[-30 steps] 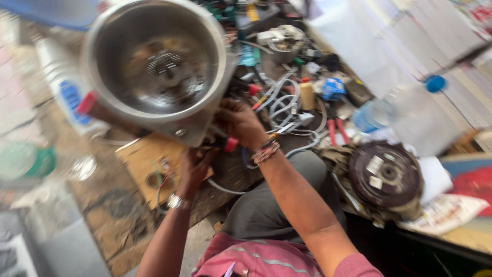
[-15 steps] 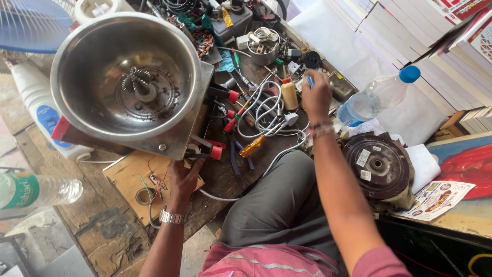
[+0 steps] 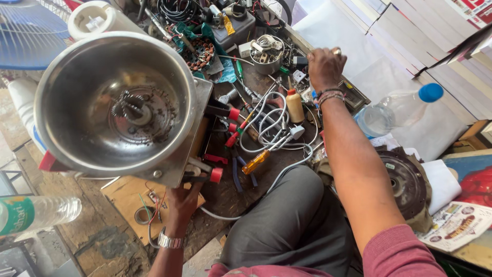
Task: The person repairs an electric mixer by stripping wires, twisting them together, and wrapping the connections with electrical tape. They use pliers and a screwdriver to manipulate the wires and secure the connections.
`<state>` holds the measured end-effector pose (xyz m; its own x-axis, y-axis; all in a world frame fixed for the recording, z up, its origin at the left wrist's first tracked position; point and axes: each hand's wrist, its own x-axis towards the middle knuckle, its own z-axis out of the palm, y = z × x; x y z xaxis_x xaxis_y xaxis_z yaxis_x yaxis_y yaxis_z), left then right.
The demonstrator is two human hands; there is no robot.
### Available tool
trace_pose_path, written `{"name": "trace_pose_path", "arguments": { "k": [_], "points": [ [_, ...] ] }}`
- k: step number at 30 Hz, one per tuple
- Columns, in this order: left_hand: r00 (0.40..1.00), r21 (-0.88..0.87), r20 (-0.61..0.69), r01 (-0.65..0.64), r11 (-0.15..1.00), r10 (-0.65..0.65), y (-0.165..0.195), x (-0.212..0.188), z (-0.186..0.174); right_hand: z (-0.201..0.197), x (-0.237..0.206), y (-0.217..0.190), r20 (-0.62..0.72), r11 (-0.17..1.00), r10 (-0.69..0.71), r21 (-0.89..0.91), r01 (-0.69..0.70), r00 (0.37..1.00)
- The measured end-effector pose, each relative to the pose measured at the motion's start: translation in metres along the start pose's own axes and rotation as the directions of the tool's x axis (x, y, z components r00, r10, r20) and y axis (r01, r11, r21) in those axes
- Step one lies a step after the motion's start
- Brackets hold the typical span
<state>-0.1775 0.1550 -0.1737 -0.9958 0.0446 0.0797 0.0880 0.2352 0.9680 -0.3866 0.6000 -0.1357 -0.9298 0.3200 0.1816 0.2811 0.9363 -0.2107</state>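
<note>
- Steel filled the upper left of the frame: the wide metal bowl [image 3: 115,100] of a grinder-like machine, tipped toward the camera, its square base plate [image 3: 192,138] resting in your left hand [image 3: 182,202].
- Your left fingers were curled under the plate's lower edge beside a red knob [image 3: 216,175], holding the machine up.
- Your right hand [image 3: 324,66] was closed into a narrow grip at centre top, over the cluttered workbench [image 3: 261,174]; whether it held anything I cannot tell.
- My reading: you were fetching a tool or part while propping the machine. The next move would call for a steady left hold and a clean pick among the white cables [image 3: 271,123] and the orange-handled screwdriver [image 3: 255,161].
- Hidden: the machine's underside, your left palm, and whatever sat beneath your right hand.
</note>
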Motion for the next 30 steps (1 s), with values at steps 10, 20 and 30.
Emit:
{"name": "trace_pose_path", "arguments": {
  "k": [10, 20, 30],
  "points": [
    [0.997, -0.129, -0.023, -0.071, 0.989, 0.068, -0.001, 0.022, 0.02, 0.033, 0.049, 0.004, 0.088, 0.978, -0.158, -0.124, 0.168, 0.984],
    [0.995, -0.176, -0.012, -0.103, 0.979, 0.102, -0.019, 0.006, 0.012, 0.019, 0.011, 0.004, -0.362, 0.908, -0.005, 0.389, 0.156, 0.932],
    [0.996, -0.161, 0.003, -0.087, 0.983, 0.089, -0.032, -0.026, -0.028, 0.002, -0.234, -0.042, -0.218, 0.508, 0.206, 0.857, 0.087, 0.954]
  ]
}}
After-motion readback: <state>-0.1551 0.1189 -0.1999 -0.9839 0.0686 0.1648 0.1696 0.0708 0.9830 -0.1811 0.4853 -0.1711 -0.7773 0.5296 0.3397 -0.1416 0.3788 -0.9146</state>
